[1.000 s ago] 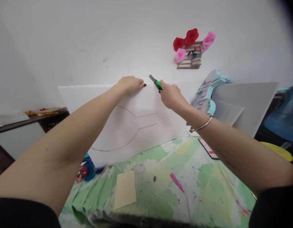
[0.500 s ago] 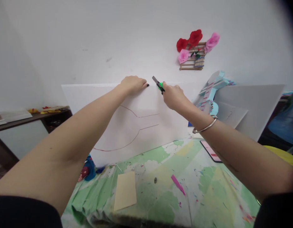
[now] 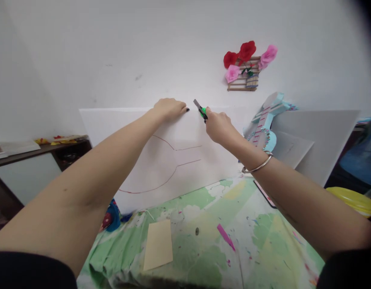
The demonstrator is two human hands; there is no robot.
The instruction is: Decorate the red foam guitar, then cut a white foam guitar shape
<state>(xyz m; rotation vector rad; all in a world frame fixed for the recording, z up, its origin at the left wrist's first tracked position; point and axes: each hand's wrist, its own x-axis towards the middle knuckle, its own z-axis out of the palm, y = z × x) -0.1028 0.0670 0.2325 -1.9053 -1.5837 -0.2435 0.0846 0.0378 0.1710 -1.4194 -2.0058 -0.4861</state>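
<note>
While the white board (image 3: 188,156) is standing on its long edge just below both grips, the left hand (image 3: 170,108) is grasping its top edge, fingers curling over, probably because so tall and thin a sheet would be tipping if nothing were steadying it. How hard that hand is pressing, I cannot tell. Just right of that grip, the right hand (image 3: 219,125) is clenching a utility knife (image 3: 202,113) by its green and black body, the grey tip slanting up and toward the left hand. Such a hold is apparently keeping the fingers back from the blade; whether the tip is touching the board's edge, I cannot tell.

Smooth and plain, the board is bearing a thin reddish-brown outline (image 3: 155,188) beneath the left forearm: a broad curve narrowing into two near-parallel lines, which are ending below the knife. The left forearm is covering part of the curve.

Farther out, right of the right grip, a pale blue guitar-shaped craft (image 3: 265,120) is leaning near a greyish panel (image 3: 327,136). Well below the grips, a patterned tablecloth (image 3: 203,216) is carrying a beige card (image 3: 159,245) and a pink strip (image 3: 226,237). Above the right hand, paper flowers (image 3: 247,51) are hanging on the wall (image 3: 167,48).
</note>
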